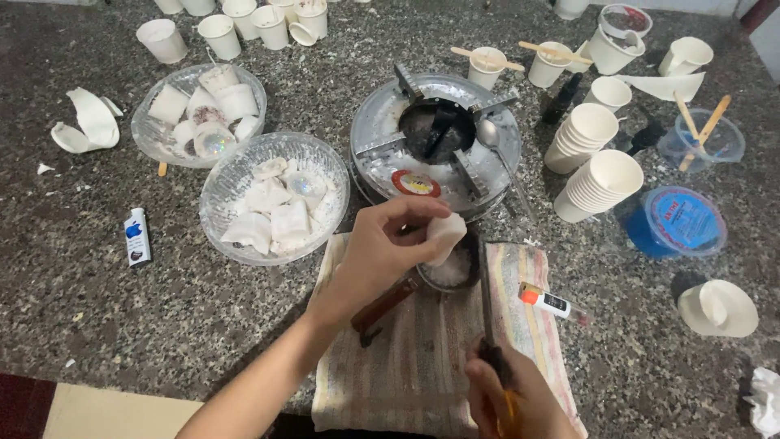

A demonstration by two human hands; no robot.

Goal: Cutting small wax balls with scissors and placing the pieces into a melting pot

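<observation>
Speckled stone counter, striped towel shielding it. Left hand pinching white wax block over small dark pot, apparently for dropping in; right hand gripping black-handled tool. Beyond: burner, glass bowls, cup stacks.

White wax block over small pan.
I see it tilted, pinched at one end; the dark pan sits on the striped cloth.
</observation>
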